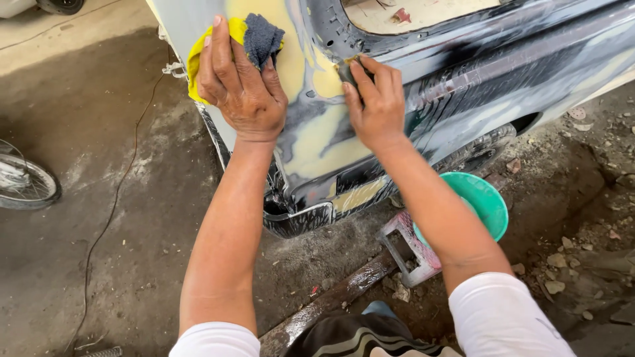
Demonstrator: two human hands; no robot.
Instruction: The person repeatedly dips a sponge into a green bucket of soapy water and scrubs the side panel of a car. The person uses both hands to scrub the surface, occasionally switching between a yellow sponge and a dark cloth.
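Clearance around the car panel (423, 86)

We note open floor (99, 218) to our left, crossed only by a thin wire (112, 211); to the right, a green basin (486, 198), pink block (410, 248) and rubble (562, 264) crowd the space below the tyre (483, 149).

I have both bare arms stretched forward and up, sleeves of white cloth ending above the elbows. My left hand (239, 86) lies flat, palm down, fingers together and pointing up, the wrist straight. My right hand (376, 99) is set a little lower and to the right, fingers curled and pressed down at the tips, thumb tucked in, forearm angled in from the lower right.
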